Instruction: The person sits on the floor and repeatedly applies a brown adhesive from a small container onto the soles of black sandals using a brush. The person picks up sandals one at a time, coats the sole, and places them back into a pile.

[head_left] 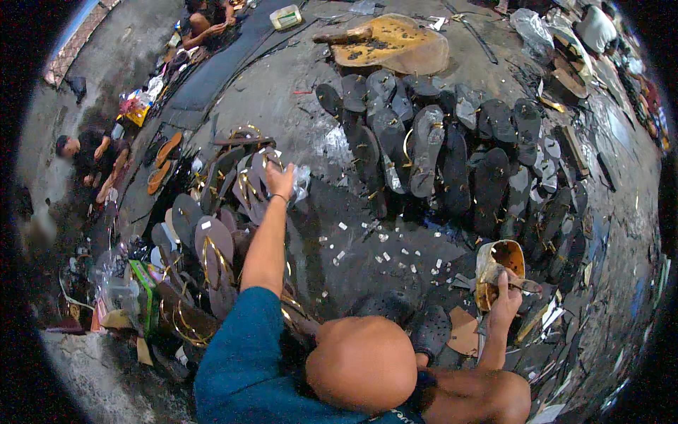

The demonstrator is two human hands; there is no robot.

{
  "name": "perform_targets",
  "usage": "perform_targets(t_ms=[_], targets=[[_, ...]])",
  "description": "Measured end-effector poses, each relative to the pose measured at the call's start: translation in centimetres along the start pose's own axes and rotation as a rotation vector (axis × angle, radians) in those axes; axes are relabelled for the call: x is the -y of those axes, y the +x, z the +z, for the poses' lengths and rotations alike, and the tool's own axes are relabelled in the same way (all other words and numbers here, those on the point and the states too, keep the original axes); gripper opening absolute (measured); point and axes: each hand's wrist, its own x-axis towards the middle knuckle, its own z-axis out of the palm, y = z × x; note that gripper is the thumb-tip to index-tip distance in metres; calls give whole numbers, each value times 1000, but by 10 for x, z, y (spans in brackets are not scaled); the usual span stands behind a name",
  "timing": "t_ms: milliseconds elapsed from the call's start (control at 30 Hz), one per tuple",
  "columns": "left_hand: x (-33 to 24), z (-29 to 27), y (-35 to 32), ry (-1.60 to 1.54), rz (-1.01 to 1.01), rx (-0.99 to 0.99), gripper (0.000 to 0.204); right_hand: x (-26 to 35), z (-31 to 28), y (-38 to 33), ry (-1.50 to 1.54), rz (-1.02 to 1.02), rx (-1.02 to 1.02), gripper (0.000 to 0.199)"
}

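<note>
My left hand (280, 181) reaches forward to a cluster of sandals on the left, its fingers closed at the edge of a mauve-brown sandal (263, 164) with gold straps. Beside it stands another brown sandal (245, 191) with gold trim. Low on the right, my right hand (503, 300) grips a short, stained brush-like tool (524, 284), whose exact kind is unclear. The tool lies across the front of a cut-open tub (482, 265) with yellowish-brown residue inside. Between my hands, small white bits (385, 256) are scattered over the dark ground.
Rows of dark soles (427, 152) with bent strap ends spread ahead and to the right. Behind them lies a yellow-brown slab (406, 46) bearing dark scraps. More finished-looking sandals (214, 261) crowd the left. Two people (99, 152) sit at the far left and top.
</note>
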Motion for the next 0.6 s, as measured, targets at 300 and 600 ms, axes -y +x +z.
perform_targets(t_ms=[300,600], targets=[[-106,-55,-58,-652,-260,263,40,24,-60,35,-657,-254,-277,31],[-138,-85,-316,48,571,1163,71,33,-47,41,-744,-474,-262,31]])
